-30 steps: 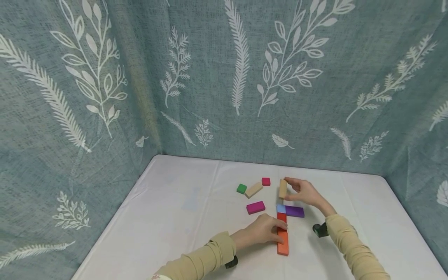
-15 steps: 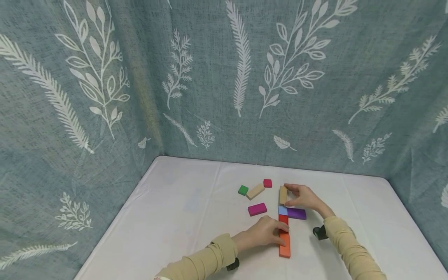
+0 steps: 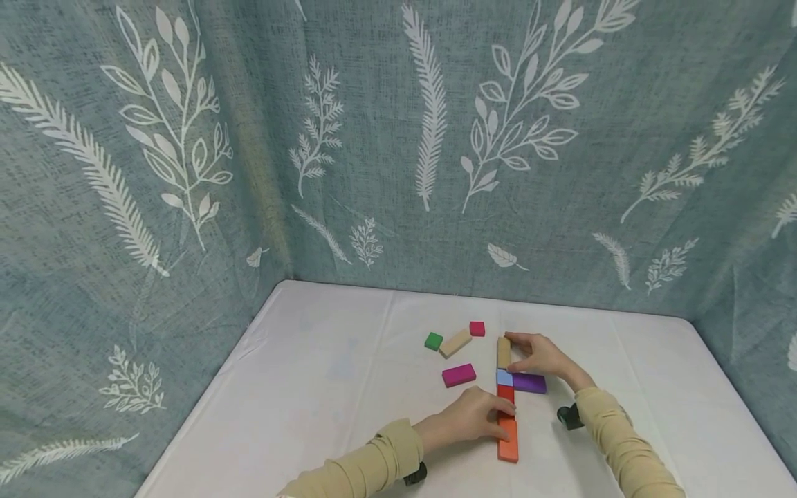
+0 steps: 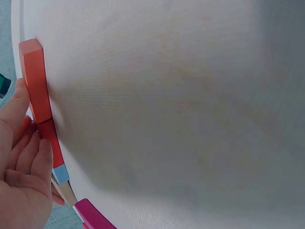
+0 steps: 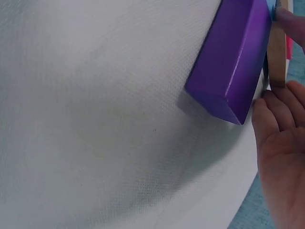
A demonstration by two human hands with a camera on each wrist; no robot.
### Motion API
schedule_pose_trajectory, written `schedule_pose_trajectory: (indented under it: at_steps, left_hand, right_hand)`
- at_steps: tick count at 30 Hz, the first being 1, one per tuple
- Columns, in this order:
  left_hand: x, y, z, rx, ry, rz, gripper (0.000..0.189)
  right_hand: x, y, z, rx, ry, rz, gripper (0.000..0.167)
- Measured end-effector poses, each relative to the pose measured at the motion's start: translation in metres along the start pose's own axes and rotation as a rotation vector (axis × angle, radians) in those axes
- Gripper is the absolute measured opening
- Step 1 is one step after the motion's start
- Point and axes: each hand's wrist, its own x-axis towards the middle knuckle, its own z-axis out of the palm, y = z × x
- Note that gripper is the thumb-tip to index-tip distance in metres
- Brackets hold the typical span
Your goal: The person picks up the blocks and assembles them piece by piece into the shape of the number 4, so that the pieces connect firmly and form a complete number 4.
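In the head view, a row of toy blocks runs away from me: an orange block point(image 3: 507, 443), a red block point(image 3: 506, 393), a light-blue block point(image 3: 505, 377) and a plain wooden block point(image 3: 504, 353). My left hand point(image 3: 473, 413) rests over the row, its fingers at the red block and its thumb on the orange one. Pinched lengthwise by my right hand point(image 3: 540, 356), the wooden block lines up with the light-blue block's far side. A purple block point(image 5: 228, 62) joins the light-blue one on the right. The right wrist view shows thumb and fingers at the wooden block's opposite ends.
Left of the row lies a magenta block point(image 3: 459, 375). Farther back are a green block point(image 3: 434, 341), a second plain wooden block point(image 3: 455, 343) and a small pinkish-red block point(image 3: 477, 328). A patterned cloth point(image 3: 398, 173) hangs behind the white table point(image 3: 330, 346).
My right hand has lowered the wooden block and brought it nearer, to the row's far end beside the light-blue block. The left hand has stayed at the red and orange blocks.
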Motion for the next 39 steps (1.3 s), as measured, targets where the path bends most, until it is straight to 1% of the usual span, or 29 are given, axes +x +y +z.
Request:
schedule_pose_trajectory:
  at_steps: [2, 5, 7, 9, 12, 15, 19, 24, 33, 39]
  left_hand:
    - [-0.0002, 0.0004, -0.0003, 0.015, 0.004, 0.004, 0.036]
    - [-0.0001, 0.0009, -0.0004, 0.023, 0.008, 0.005, 0.036]
    - [0.0, 0.0011, -0.0006, 0.032, 0.007, 0.002, 0.036]
    - [0.0001, 0.0014, -0.0006, 0.03, 0.004, -0.003, 0.036]
    - [0.0001, 0.0017, -0.0004, 0.026, 0.0, -0.003, 0.036]
    - [0.0, 0.0016, 0.0002, 0.013, -0.003, -0.003, 0.036]
    - [0.0, 0.0011, 0.0012, -0.003, -0.006, -0.007, 0.037]
    - [0.0004, 0.0006, 0.0015, 0.002, -0.002, -0.003, 0.037]
    - [0.0005, 0.0006, 0.0003, -0.002, -0.006, 0.002, 0.037]
    - [0.0, 0.0005, -0.0002, -0.006, -0.014, -0.012, 0.038]
  right_hand:
    - [-0.0014, -0.001, -0.0012, -0.01, -0.006, -0.036, 0.076]
    - [-0.0027, -0.0037, -0.0033, -0.015, -0.023, -0.06, 0.078]
    - [-0.0025, -0.0061, -0.0039, -0.009, -0.03, -0.046, 0.078]
    - [-0.0018, -0.0078, -0.0037, 0.008, -0.04, -0.007, 0.078]
    - [-0.0008, -0.0093, -0.0028, -0.007, -0.044, 0.02, 0.076]
    - [-0.0008, -0.0092, -0.002, -0.028, -0.047, 0.022, 0.075]
    - [-0.0011, -0.0086, -0.0013, -0.015, -0.05, 0.027, 0.075]
    - [-0.0007, -0.007, -0.0013, -0.009, -0.052, 0.029, 0.075]
    - [-0.0025, -0.01, -0.0034, -0.013, -0.009, 0.044, 0.077]
    - [-0.0072, -0.0081, -0.007, 0.043, 0.017, -0.018, 0.072]
